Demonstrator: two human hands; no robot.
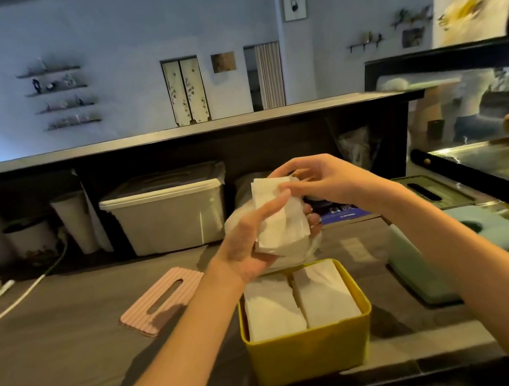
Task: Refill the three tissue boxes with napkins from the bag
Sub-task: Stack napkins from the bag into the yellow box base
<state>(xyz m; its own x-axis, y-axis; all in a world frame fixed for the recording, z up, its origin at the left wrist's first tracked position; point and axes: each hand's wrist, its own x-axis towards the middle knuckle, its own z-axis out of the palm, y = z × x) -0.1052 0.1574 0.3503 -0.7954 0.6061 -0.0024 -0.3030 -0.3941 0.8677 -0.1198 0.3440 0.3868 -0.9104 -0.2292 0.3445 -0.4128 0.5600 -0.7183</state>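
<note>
Left hand (247, 243): we see it palm up above the worktop (54, 335), fingers curled round one stack of white napkins (278, 219).
Right hand (313, 181): thumb and fingertips pinch the top edge of that same stack.
Yellow box (308, 352): one, lid off, at 6 o'clock from the hands; we count two napkin piles side by side inside.
Pink lid (163, 300): one, flat on the worktop, at 9 o'clock from the yellow box.
Teal box (420, 267): one, at 3 o'clock.
Green slotted lid (426, 191): one, at 2 o'clock.
Bag (314, 243): clear plastic, under the held stack.
</note>
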